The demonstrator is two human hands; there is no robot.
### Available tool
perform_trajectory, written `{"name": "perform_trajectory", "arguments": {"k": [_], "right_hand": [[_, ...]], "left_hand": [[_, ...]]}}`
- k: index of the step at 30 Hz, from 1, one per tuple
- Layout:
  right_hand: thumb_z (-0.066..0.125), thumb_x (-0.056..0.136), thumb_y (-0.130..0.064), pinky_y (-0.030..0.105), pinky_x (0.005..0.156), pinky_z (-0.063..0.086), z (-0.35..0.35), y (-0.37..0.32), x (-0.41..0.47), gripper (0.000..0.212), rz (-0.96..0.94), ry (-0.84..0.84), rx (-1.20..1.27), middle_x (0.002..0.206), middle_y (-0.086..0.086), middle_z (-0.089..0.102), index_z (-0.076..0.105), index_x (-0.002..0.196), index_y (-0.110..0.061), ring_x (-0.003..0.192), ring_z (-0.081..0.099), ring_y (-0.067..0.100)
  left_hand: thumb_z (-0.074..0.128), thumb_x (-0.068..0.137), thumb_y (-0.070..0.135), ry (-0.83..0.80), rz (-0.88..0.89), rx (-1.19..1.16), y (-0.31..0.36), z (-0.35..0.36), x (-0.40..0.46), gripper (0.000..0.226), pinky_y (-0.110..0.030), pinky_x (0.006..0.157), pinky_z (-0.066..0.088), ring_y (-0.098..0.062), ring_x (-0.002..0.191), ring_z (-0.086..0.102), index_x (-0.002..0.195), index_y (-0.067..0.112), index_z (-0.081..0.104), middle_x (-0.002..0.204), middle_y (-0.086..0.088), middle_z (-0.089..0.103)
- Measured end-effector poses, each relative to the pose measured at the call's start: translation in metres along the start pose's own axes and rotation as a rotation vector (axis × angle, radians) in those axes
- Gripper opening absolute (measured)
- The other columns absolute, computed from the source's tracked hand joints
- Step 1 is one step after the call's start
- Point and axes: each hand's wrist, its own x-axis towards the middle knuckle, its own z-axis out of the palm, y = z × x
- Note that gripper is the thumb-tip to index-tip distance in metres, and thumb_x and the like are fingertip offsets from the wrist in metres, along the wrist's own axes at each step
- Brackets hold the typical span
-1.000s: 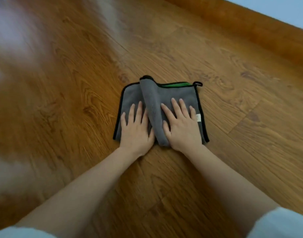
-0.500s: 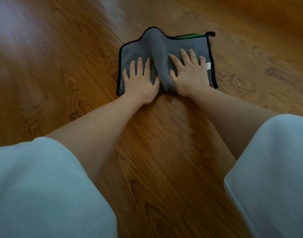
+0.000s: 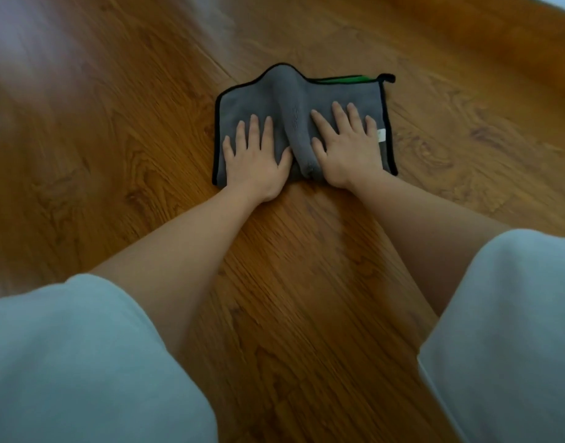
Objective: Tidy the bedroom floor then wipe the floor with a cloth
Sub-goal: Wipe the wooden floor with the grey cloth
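Cloth (image 3: 249, 100) flat under both hands

The grey microfibre cloth (image 3: 252, 100) with a black sewn edge lies on the wooden floor (image 3: 115, 129); a raised fold runs down its middle; a green underside shows at the far edge; a small black loop sticks out at the far right corner; a white label sits by the right edge.

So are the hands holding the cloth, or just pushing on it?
Just pushing. The left hand and right hand lie flat, fingers spread, on the grey cloth, one each side of the raised fold in its middle. Nothing is gripped.
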Motion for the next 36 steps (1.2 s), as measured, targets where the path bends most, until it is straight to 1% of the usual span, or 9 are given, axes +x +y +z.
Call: {"name": "perform_trajectory", "arguments": {"k": [6, 12, 15, 21, 24, 27, 31, 34, 36], "right_hand": [[0.011, 0.1, -0.047, 0.046, 0.117, -0.002, 0.0, 0.0, -0.057, 0.052, -0.014, -0.024, 0.022, 0.159, 0.005, 0.003, 0.007, 0.15, -0.033, 0.146, -0.004, 0.024], [0.004, 0.095, -0.056, 0.043, 0.117, -0.005, -0.004, 0.005, -0.126, 0.058, -0.011, -0.07, 0.056, 0.159, 0.002, 0.001, 0.005, 0.149, -0.035, 0.146, -0.007, 0.022], [-0.009, 0.085, -0.061, 0.042, 0.116, -0.006, -0.007, 0.008, -0.159, 0.07, -0.017, -0.073, 0.064, 0.159, 0.001, 0.002, 0.004, 0.149, -0.036, 0.146, -0.006, 0.021], [-0.011, 0.085, -0.064, 0.037, 0.114, -0.017, -0.008, 0.013, -0.22, 0.067, -0.017, -0.101, 0.111, 0.158, -0.004, -0.006, -0.002, 0.147, -0.04, 0.144, -0.017, 0.016], [0.007, 0.094, -0.063, 0.041, 0.113, -0.001, -0.004, 0.012, -0.259, 0.06, -0.002, -0.068, 0.079, 0.158, -0.001, 0.012, 0.013, 0.148, -0.038, 0.146, 0.001, 0.021], [0.021, 0.095, -0.06, 0.042, 0.108, 0.014, 0.0, 0.009, -0.298, 0.058, 0.015, -0.042, 0.041, 0.151, 0.001, 0.033, 0.028, 0.146, -0.034, 0.141, 0.026, 0.023], [0.021, 0.092, -0.059, 0.038, 0.11, 0.012, 0.007, 0.006, -0.338, 0.061, 0.035, -0.018, 0.053, 0.148, 0.002, 0.039, 0.027, 0.146, -0.032, 0.141, 0.023, 0.022], [0.014, 0.091, -0.062, 0.038, 0.109, 0.009, 0.017, 0.002, -0.358, 0.067, 0.03, 0.014, 0.012, 0.158, 0.002, 0.012, 0.013, 0.15, -0.031, 0.146, 0.001, 0.021], [0.022, 0.09, -0.066, 0.037, 0.109, 0.009, 0.024, -0.001, -0.368, 0.069, 0.018, 0.049, 0.0, 0.159, 0.001, -0.002, 0.01, 0.149, -0.032, 0.146, -0.003, 0.021]], "left_hand": [[0.019, 0.097, 0.052, 0.047, 0.088, 0.007, -0.006, 0.008, -0.053, 0.065, -0.046, 0.116, -0.001, -0.024, 0.146, 0.0, 0.151, 0.018, 0.006, 0.159, -0.007, 0.005], [-0.002, 0.086, 0.059, 0.047, 0.153, 0.008, -0.008, 0.013, -0.117, 0.076, -0.045, 0.116, 0.002, -0.023, 0.146, 0.004, 0.15, 0.021, 0.009, 0.158, -0.006, 0.01], [0.002, 0.09, 0.058, 0.054, 0.153, -0.016, -0.008, 0.017, -0.155, 0.071, -0.045, 0.116, 0.004, -0.024, 0.145, 0.008, 0.15, 0.02, 0.013, 0.157, -0.007, 0.014], [0.009, 0.098, 0.053, 0.053, 0.134, -0.006, -0.007, 0.025, -0.226, 0.062, -0.044, 0.111, 0.014, -0.028, 0.139, 0.025, 0.148, 0.019, 0.022, 0.151, -0.011, 0.031], [0.009, 0.096, 0.055, 0.042, 0.182, -0.058, -0.004, 0.031, -0.262, 0.061, -0.036, 0.114, 0.002, -0.026, 0.139, 0.024, 0.15, 0.028, 0.013, 0.152, -0.008, 0.03], [0.006, 0.092, 0.058, 0.114, 0.265, -0.067, -0.004, 0.039, -0.286, 0.062, -0.034, 0.114, -0.002, -0.016, 0.146, 0.0, 0.149, 0.035, 0.007, 0.159, 0.003, 0.004], [0.008, 0.09, 0.057, 0.195, 0.408, -0.029, -0.003, 0.055, -0.309, 0.063, -0.045, 0.101, 0.027, -0.016, 0.145, -0.004, 0.149, 0.034, 0.008, 0.159, 0.001, 0.001], [0.019, 0.1, 0.039, 0.186, 0.491, 0.1, -0.012, 0.056, -0.307, 0.049, -0.041, 0.111, 0.013, -0.024, 0.145, -0.004, 0.149, 0.032, 0.016, 0.159, -0.007, 0.001], [0.026, 0.102, 0.012, 0.242, 0.58, 0.303, -0.014, 0.062, -0.311, 0.041, -0.043, 0.104, 0.018, -0.04, 0.142, 0.003, 0.139, 0.02, 0.039, 0.153, -0.024, 0.008]]}}
